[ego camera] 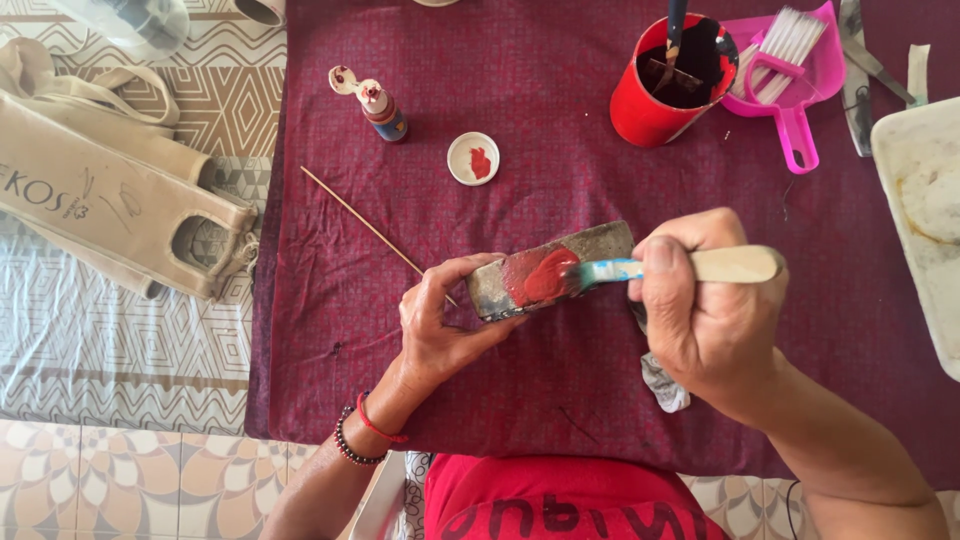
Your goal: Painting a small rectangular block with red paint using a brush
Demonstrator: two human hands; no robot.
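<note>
At the centre of the frame the left hand grips a grey, block-like object from below and from its left end, fingers curled closed around it, holding it tilted above the maroon cloth. The face of the object carries a patch of wet red paint. The right hand, just right of centre, is closed in a fist around the pale wooden handle of a paintbrush; the brush's blue ferrule points left and its bristles touch the red patch. A grey-and-white rag shows below the right hand, partly hidden by it.

In the upper middle of the frame, on the cloth, a small white cap holds a dab of red paint, and just left of it stands a small paint bottle with its flip lid open. A thin wooden stick lies diagonally between the bottle and the left hand. At the upper right a red cup holds dark liquid and 1 brush handle, touching a pink dustpan with a white-bristled brush in it. A beige canvas bag lies at the upper left, off the cloth. A white tray sits at the right edge.
</note>
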